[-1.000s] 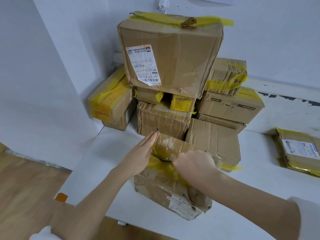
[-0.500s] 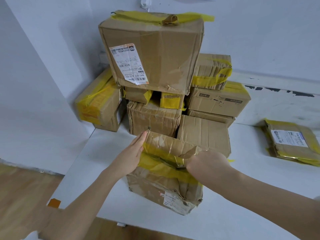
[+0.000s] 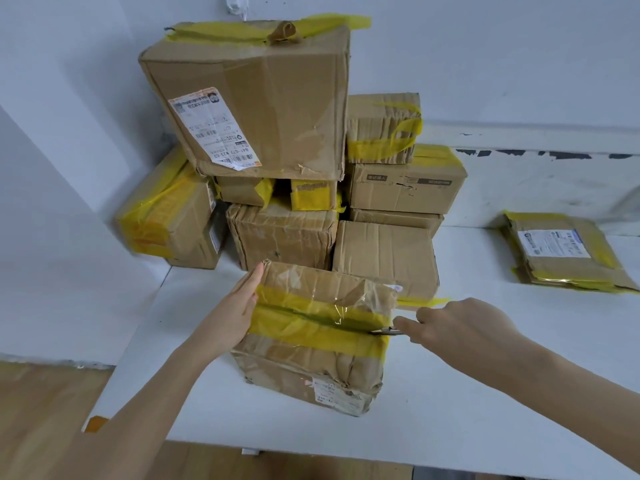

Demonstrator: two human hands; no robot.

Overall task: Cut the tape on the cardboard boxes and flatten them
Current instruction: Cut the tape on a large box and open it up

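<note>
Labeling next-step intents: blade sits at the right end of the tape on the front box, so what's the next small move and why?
Probably lift the blade clear and pry the flaps apart. The yellow tape on the front box shows a dark slit running its length, the right hand holds the blade at the right edge, and the left hand braces the left side.

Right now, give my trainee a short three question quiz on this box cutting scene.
1. True or false: the left hand lies flat against the left side of the near box.
2. Where is the blade held by the right hand? A) the tape's left end B) the right end of the yellow tape C) off the table
3. Fill in: a flattened box lies at the far ____.

Key: 1 true; 2 B; 3 right
</note>
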